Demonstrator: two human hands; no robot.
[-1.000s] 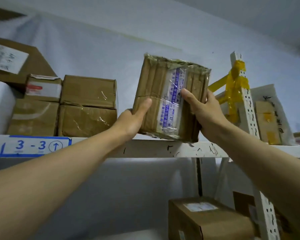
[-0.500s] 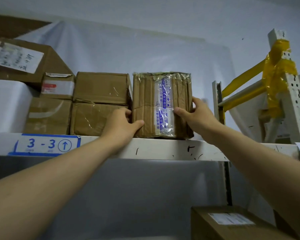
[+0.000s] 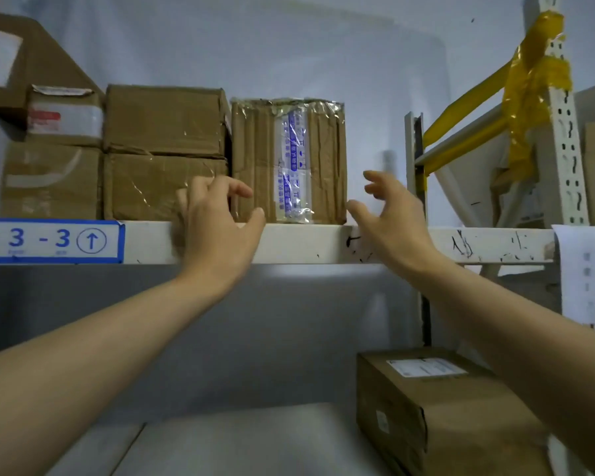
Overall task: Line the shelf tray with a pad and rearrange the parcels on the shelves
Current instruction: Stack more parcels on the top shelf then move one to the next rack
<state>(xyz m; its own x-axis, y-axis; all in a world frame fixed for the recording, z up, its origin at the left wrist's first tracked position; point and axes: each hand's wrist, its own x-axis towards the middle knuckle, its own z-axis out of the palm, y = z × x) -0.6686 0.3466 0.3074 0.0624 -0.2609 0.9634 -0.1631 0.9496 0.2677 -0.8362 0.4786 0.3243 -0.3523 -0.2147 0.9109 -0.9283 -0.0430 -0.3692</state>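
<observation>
White shelf beam crossed the view, with a pale wall behind it and a blue-framed "3-3" label at its left end. Taped parcel stood upright on the beam, touching the stacked brown boxes to its left; its clear tape strip with blue print faced the camera. Left hand was at the parcel's lower left corner, fingers loosely spread and holding nothing; whether the fingertips touched the cardboard could not be told. Right hand was just right of the parcel's lower right corner, fingers spread and apart from it, gripping nothing. Right of the parcel stood a perforated upright wrapped in yellow tape. Below the parcel, on the lower shelf, lay a labelled brown box.
</observation>
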